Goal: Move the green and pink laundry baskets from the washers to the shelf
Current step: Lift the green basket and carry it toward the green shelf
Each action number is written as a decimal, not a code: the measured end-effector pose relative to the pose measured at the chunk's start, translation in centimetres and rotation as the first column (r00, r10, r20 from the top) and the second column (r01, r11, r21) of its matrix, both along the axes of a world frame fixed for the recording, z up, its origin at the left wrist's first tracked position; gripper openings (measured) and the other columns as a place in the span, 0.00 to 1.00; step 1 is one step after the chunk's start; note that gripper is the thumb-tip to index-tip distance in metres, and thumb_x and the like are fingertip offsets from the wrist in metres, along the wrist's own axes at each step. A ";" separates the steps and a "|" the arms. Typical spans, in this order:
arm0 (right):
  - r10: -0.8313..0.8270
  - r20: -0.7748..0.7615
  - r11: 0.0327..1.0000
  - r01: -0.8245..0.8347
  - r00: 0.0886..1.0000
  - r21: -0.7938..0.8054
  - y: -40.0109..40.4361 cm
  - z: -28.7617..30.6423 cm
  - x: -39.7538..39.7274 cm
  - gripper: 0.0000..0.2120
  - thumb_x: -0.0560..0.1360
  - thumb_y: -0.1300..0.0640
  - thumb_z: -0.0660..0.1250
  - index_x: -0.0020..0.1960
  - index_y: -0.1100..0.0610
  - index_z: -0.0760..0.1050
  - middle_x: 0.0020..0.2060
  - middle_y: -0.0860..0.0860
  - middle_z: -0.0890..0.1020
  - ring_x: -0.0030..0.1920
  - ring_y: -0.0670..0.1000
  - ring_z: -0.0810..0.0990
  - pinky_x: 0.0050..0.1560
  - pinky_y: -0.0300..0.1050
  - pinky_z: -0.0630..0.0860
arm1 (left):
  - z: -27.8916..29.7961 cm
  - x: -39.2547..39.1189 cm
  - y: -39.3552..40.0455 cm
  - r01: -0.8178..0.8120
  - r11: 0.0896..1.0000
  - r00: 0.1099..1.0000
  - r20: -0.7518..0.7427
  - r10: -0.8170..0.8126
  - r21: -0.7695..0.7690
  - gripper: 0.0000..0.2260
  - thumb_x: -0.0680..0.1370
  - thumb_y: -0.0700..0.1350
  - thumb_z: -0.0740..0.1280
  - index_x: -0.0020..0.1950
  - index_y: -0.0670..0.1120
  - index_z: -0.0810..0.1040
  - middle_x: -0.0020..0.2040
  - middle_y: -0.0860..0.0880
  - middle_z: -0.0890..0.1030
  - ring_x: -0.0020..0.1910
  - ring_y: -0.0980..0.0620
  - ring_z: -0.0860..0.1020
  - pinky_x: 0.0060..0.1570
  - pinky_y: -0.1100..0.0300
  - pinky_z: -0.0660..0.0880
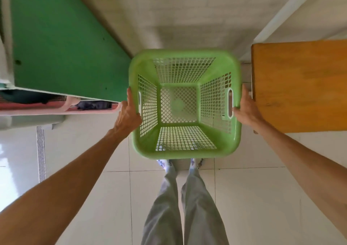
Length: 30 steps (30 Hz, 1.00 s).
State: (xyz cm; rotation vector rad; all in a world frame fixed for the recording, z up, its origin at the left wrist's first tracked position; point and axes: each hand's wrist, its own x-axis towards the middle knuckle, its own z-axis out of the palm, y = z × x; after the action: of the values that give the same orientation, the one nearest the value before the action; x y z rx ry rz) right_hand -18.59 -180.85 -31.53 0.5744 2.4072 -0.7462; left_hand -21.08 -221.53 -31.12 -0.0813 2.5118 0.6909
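The green laundry basket (185,104) hangs empty above the floor, centre frame. The left hand (127,116) at 9 o'clock and right hand (246,109) at 3 o'clock clamp its rim by the handle slots. Keep it level; the pink basket (56,109), apparently loaded, waits at 9 o'clock.

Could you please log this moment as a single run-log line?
left hand: gripping green basket | right hand: gripping it | basket: empty, carried above floor
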 end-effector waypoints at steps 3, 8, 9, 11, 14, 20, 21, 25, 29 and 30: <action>-0.009 -0.011 0.999 0.009 1.000 0.040 0.0 -1.4 -1.9 0.46 0.75 0.70 0.68 0.80 0.47 0.45 0.61 0.58 0.77 0.42 0.54 0.83 0.30 0.44 0.80 | -1.6 -1.7 0.6 -0.028 1.000 0.999 0.023 0.028 0.004 0.47 0.75 0.27 0.65 0.82 0.46 0.37 0.58 0.34 0.71 0.42 0.43 0.75 0.35 0.52 0.78; -0.074 -0.049 0.997 0.073 0.996 -0.021 0.3 -2.8 -4.9 0.44 0.73 0.72 0.69 0.77 0.45 0.51 0.56 0.56 0.80 0.38 0.51 0.83 0.30 0.45 0.81 | -3.2 -5.1 0.7 -0.087 0.996 0.996 0.025 0.086 0.026 0.46 0.75 0.28 0.65 0.82 0.51 0.40 0.54 0.36 0.72 0.39 0.41 0.78 0.30 0.46 0.80; -0.081 -0.054 0.996 0.080 0.995 -0.026 0.4 -2.9 -5.5 0.44 0.73 0.72 0.69 0.76 0.44 0.52 0.55 0.55 0.80 0.37 0.51 0.83 0.29 0.43 0.80 | -3.3 -5.7 0.7 -0.105 0.994 0.994 0.033 0.104 0.022 0.47 0.75 0.28 0.65 0.82 0.53 0.41 0.54 0.38 0.72 0.37 0.44 0.77 0.28 0.49 0.79; -0.085 -0.051 0.996 0.085 0.995 -0.011 0.5 -2.7 -6.4 0.44 0.73 0.71 0.69 0.76 0.43 0.51 0.53 0.53 0.80 0.36 0.51 0.83 0.28 0.43 0.79 | -3.2 -6.5 0.8 -0.123 0.992 0.991 0.053 0.121 0.023 0.47 0.76 0.28 0.65 0.82 0.57 0.40 0.54 0.40 0.71 0.38 0.46 0.77 0.28 0.49 0.80; -0.075 -0.045 0.997 0.076 0.996 0.011 0.5 -2.4 -7.0 0.43 0.74 0.71 0.69 0.78 0.46 0.51 0.53 0.53 0.79 0.36 0.52 0.83 0.30 0.46 0.81 | -3.0 -7.0 1.1 -0.126 0.992 0.991 0.058 0.125 0.026 0.47 0.76 0.29 0.65 0.82 0.57 0.40 0.57 0.38 0.71 0.41 0.41 0.80 0.32 0.42 0.81; 0.014 -0.040 1.000 -0.013 0.999 0.023 0.5 -1.9 -7.8 0.40 0.76 0.69 0.68 0.80 0.52 0.51 0.57 0.59 0.80 0.42 0.58 0.84 0.40 0.55 0.84 | -2.5 -7.9 1.5 -0.121 0.992 0.989 0.086 0.123 -0.034 0.45 0.76 0.32 0.68 0.82 0.51 0.42 0.63 0.35 0.71 0.48 0.42 0.77 0.47 0.40 0.81; 0.027 -0.052 0.999 -0.026 0.998 0.024 0.6 -1.8 -7.9 0.40 0.76 0.68 0.69 0.80 0.53 0.51 0.58 0.60 0.80 0.43 0.58 0.84 0.41 0.54 0.84 | -2.4 -8.1 1.4 -0.114 0.992 0.989 0.085 0.119 -0.055 0.44 0.76 0.33 0.69 0.82 0.49 0.43 0.64 0.35 0.70 0.50 0.43 0.75 0.51 0.42 0.79; 0.065 -0.082 0.998 -0.064 0.995 0.012 0.6 -1.1 -7.5 0.37 0.76 0.63 0.70 0.79 0.53 0.54 0.60 0.58 0.80 0.45 0.54 0.84 0.41 0.48 0.83 | -0.9 -8.1 1.6 -0.052 0.995 0.993 0.102 0.060 -0.081 0.42 0.78 0.40 0.70 0.82 0.46 0.45 0.67 0.35 0.68 0.59 0.37 0.75 0.56 0.44 0.76; 0.111 -0.022 0.993 -0.111 0.994 0.028 -0.6 3.2 -5.8 0.34 0.77 0.55 0.70 0.78 0.56 0.58 0.66 0.57 0.77 0.61 0.59 0.81 0.57 0.58 0.81 | 3.4 -7.3 2.5 -0.016 0.998 0.993 0.113 0.023 -0.064 0.37 0.78 0.39 0.69 0.81 0.45 0.51 0.69 0.35 0.67 0.60 0.35 0.76 0.54 0.43 0.80; 0.115 0.007 0.993 -0.115 0.993 0.021 -1.1 5.2 -5.2 0.33 0.78 0.53 0.68 0.78 0.56 0.58 0.69 0.57 0.75 0.66 0.60 0.77 0.62 0.60 0.78 | 5.4 -6.9 2.8 0.000 0.999 0.993 0.118 0.007 -0.054 0.36 0.78 0.40 0.69 0.80 0.45 0.52 0.69 0.35 0.67 0.61 0.36 0.76 0.54 0.44 0.80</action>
State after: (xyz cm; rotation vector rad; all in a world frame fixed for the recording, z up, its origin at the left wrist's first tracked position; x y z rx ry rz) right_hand -23.78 -181.93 -26.33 0.4414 2.4222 -0.6696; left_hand -27.94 -218.69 -25.73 -0.1417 2.4178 0.6015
